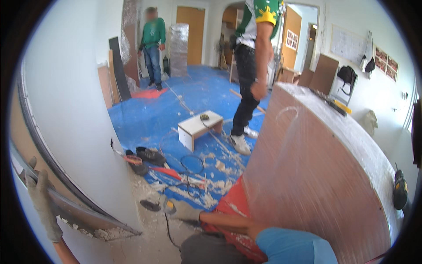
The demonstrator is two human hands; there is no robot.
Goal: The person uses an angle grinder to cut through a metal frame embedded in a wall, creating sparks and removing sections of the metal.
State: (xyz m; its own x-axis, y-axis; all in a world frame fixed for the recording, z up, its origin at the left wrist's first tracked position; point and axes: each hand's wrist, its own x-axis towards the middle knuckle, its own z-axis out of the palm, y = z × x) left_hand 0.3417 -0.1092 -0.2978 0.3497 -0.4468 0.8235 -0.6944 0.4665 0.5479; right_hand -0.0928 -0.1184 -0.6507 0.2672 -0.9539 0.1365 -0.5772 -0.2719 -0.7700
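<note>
My right hand (pixel 187 210), in a grey work glove, is closed around the body of an angle grinder (pixel 169 205) low over the dusty floor. The grinder's dark disc (pixel 150 205) points left, toward the foot of a white wall panel (pixel 88 132). A black power cord (pixel 169 231) trails from the tool toward my knee. At the far left my left hand (pixel 43 200), also gloved, grips the edge of a grey metal frame (pixel 70 211); part of its fingers is hidden. Chips and dust lie along the frame's bottom.
A film-wrapped cabinet (pixel 307 176) stands close on my right, a cordless drill (pixel 400 190) on its edge. Ahead, a small white bench (pixel 200 125), shoes (pixel 149 155) and debris sit on blue sheeting (pixel 132 123). One person (pixel 248 66) stands nearby, another (pixel 153 44) farther back.
</note>
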